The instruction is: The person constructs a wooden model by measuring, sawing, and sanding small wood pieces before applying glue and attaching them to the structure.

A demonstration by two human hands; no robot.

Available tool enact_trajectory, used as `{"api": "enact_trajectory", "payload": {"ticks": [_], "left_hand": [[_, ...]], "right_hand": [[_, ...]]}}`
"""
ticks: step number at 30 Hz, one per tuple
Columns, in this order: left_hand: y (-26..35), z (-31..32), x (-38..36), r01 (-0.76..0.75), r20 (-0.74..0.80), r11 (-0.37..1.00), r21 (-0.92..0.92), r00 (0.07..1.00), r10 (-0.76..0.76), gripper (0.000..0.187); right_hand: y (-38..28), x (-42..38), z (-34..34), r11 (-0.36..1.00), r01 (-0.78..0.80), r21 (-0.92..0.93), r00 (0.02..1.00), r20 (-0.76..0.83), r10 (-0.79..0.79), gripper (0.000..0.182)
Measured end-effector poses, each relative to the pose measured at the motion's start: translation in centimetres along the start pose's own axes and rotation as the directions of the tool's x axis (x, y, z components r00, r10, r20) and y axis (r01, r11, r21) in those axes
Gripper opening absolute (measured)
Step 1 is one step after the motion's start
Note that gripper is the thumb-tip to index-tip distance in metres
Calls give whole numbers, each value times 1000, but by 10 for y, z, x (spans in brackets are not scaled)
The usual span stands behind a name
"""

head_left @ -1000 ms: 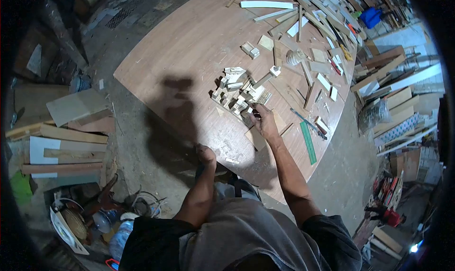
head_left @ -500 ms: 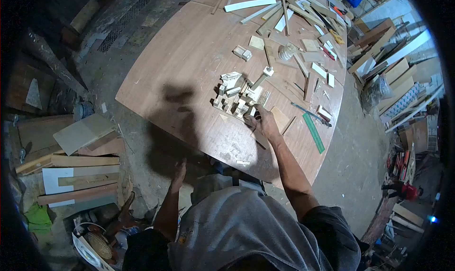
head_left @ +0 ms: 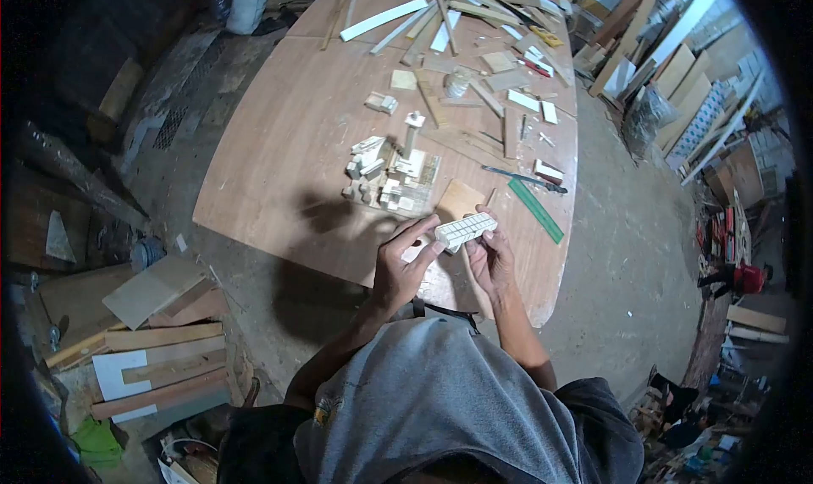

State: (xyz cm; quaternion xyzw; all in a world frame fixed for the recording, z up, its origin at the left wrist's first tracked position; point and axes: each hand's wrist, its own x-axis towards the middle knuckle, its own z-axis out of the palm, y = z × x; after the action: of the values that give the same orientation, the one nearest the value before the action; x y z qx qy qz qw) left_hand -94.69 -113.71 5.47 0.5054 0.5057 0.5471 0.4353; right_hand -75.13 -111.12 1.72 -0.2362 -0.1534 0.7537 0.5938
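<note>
Both my hands hold a pale ridged wooden block (head_left: 467,229) up above the near edge of the brown tabletop (head_left: 288,145). My left hand (head_left: 401,264) pinches its left end with thumb and fingers. My right hand (head_left: 493,259) supports it from below at the right end. Just beyond the block lies a heap of small pale wood offcuts (head_left: 388,175) and a flat square of plywood (head_left: 460,199).
A green ruler (head_left: 535,210) and a dark hand tool (head_left: 518,177) lie to the right on the table. Wood strips and scraps (head_left: 457,27) cover the far end. Boards are stacked on the floor at the left (head_left: 152,331) and planks lean at the right (head_left: 677,69).
My right hand has lifted the ridged block from beside the heap toward me. My left hand came up from below the table edge and took its other end. The view swung left.
</note>
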Motion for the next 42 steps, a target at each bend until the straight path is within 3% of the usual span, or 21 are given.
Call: {"api": "enact_trajectory", "payload": {"ticks": [4,6,9,12,16,18,19,20,22,24,26,28,29,30,32,33,34,36,37,38,42], "left_hand": [[5,39,3,172,219,953,-249,969,-118,28],[9,60,1,144,242,975,-168,965,-101,25],[11,92,-9,379,189,870,-315,923,-334,22],[5,123,-15,374,179,862,-341,926,-331,25],[10,151,-21,252,245,897,-364,955,-169,21],[-3,151,-17,218,250,935,-278,957,-149,27],[-8,151,-15,116,317,978,-175,947,-55,34],[-10,151,-12,5,394,997,-76,919,25,42],[7,150,-2,23,408,998,-52,913,1,47],[16,146,11,153,436,979,-135,896,-80,41],[15,140,26,102,435,983,-152,900,-27,39],[23,129,37,125,447,989,82,882,-148,39],[32,123,42,129,392,972,195,898,-198,40],[26,111,44,154,359,969,195,908,-217,40],[2,87,45,282,237,944,-169,942,-239,44],[-5,67,40,316,199,938,-146,938,-285,55],[15,57,39,270,116,963,-14,957,-267,52],[2,18,13,414,2,906,84,909,-416,48],[-8,1,-4,425,-84,904,46,903,-420,48],[-20,-15,-26,433,-168,901,11,889,-425,48],[-55,-86,-119,683,-427,730,13,664,-614,40]], "right_hand": [[-25,-20,-8,991,7,130,1000,-18,-4,51],[-40,-27,-20,987,5,158,1000,19,-8,49],[-64,-39,-39,990,14,143,1000,-18,-12,44],[-84,-46,-67,992,0,124,1000,12,-2,39],[-98,-51,-106,978,-109,176,966,-212,145,36],[-103,-52,-120,932,-256,257,955,-80,285,28],[-98,-51,-122,921,-253,296,923,-211,321,24],[-101,-50,-116,916,-270,297,921,-198,336,24],[-115,-48,-88,775,-543,323,791,-113,601,26],[-118,-37,-72,752,-626,208,743,-136,656,32],[-117,-28,-63,686,-709,161,705,168,689,37],[-109,-13,-63,685,-722,96,692,90,716,44],[-111,0,-63,651,-751,-104,642,110,758,46],[-110,13,-63,591,-750,-297,585,121,802,47],[-111,96,-92,231,-601,-765,584,-223,780,44],[-140,111,-25,321,-426,-846,842,-241,482,43],[-127,167,-62,228,-170,-959,953,-101,287,43],[-125,263,-79,-184,193,-964,975,209,-71,54],[-133,309,-68,-262,170,-950,984,179,-13,70],[-118,366,-101,-469,333,-818,856,471,-214,85],[-91,470,-78,-704,63,-708,954,249,-166,90]]}}
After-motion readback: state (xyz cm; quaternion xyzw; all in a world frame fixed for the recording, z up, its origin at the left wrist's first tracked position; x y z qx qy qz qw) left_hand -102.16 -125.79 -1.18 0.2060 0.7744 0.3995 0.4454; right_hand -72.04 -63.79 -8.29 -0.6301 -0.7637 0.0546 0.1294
